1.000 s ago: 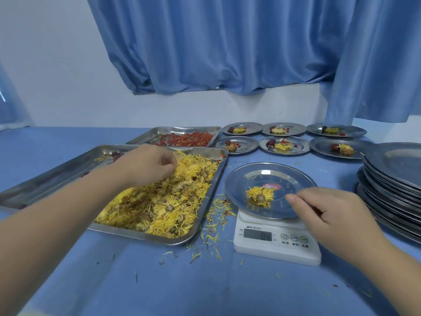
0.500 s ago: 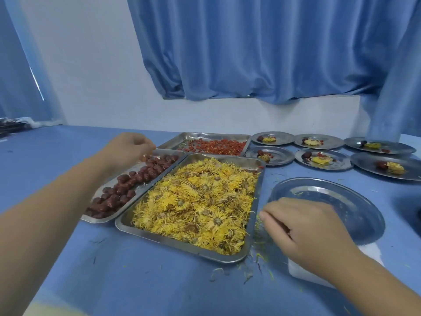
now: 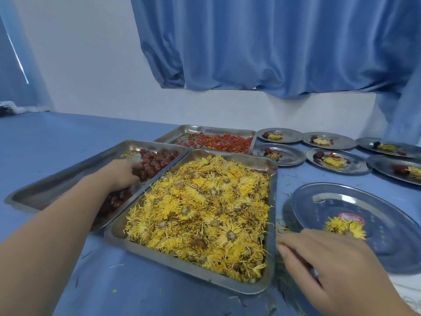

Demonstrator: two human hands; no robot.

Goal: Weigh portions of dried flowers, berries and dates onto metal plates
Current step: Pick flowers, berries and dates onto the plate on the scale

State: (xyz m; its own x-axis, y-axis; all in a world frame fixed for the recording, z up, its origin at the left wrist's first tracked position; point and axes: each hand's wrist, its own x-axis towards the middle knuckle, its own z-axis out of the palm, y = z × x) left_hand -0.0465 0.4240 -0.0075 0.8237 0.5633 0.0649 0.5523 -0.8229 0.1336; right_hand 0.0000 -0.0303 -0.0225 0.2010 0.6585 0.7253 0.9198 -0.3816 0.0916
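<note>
While the plate [image 3: 398, 247] on the scale [image 3: 407, 290], near the table's [image 3: 68, 133] right edge, holds one dried chrysanthemum [image 3: 344, 228], the dates step looks underway. Left hand [image 3: 120, 174] among dates [image 3: 157, 160] in the left tray [image 3: 45, 190]; grip blurred, untellable. Right hand [image 3: 330, 265] slack-fingered at the plate rim. Next: carry a date across.

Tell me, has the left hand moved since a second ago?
Yes. The left hand went left, off the rectangular metal tray of yellow dried flowers onto the dark red dates.

Soft even light, wide-angle edge distortion
</note>
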